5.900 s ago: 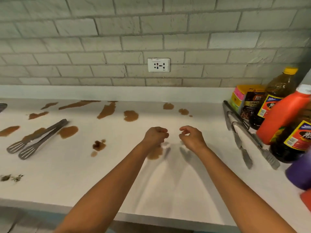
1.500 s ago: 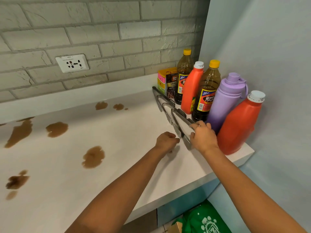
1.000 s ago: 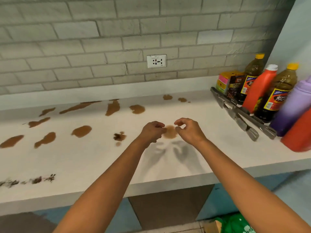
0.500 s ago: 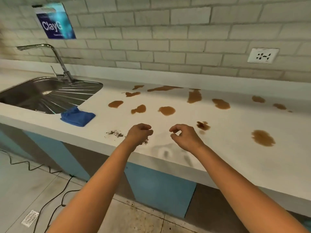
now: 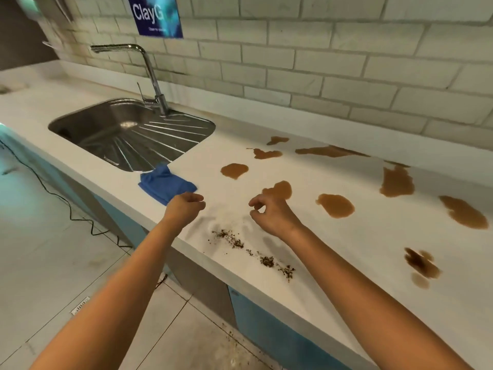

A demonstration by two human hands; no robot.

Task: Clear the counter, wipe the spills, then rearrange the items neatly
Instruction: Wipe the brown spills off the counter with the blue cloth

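One blue cloth (image 5: 166, 184) lies crumpled on the white counter (image 5: 333, 265), at the near right corner of the sink, with its far tip just over the sink's rim. The left hand (image 5: 184, 208) hovers right beside the cloth's near right edge, fingers curled in and empty; whether it touches the cloth cannot be told. The right hand (image 5: 270, 213) hangs over the counter a little to the right, apart from the left, its fingers curled loosely with thumb and forefinger nearly meeting and nothing between them. Both hands cast soft shadows on the surface below. Brown liquid spills (image 5: 335, 205) are scattered across the counter to the right of the cloth: about ten separate puddles can be counted, three small ones toward the far wall, two round ones in the middle, one partly behind the right hand, three larger ones to the right, and one darker double blot (image 5: 421, 264) near the front edge at the right. One loose trail of dark crumbs (image 5: 253, 251) runs along the near edge, between and just in front of the two hands. To the left, one stainless steel sink (image 5: 128, 134) with a ribbed drainer is set into the counter, and one bent chrome tap (image 5: 149, 73) rises at its far side. On the pale brick wall (image 5: 346, 62) hangs one blue poster (image 5: 155, 16). Under the counter, blue cabinet fronts (image 5: 266, 332) show, and one black cable (image 5: 66, 204) snakes over the tiled floor (image 5: 53, 263) at the left.
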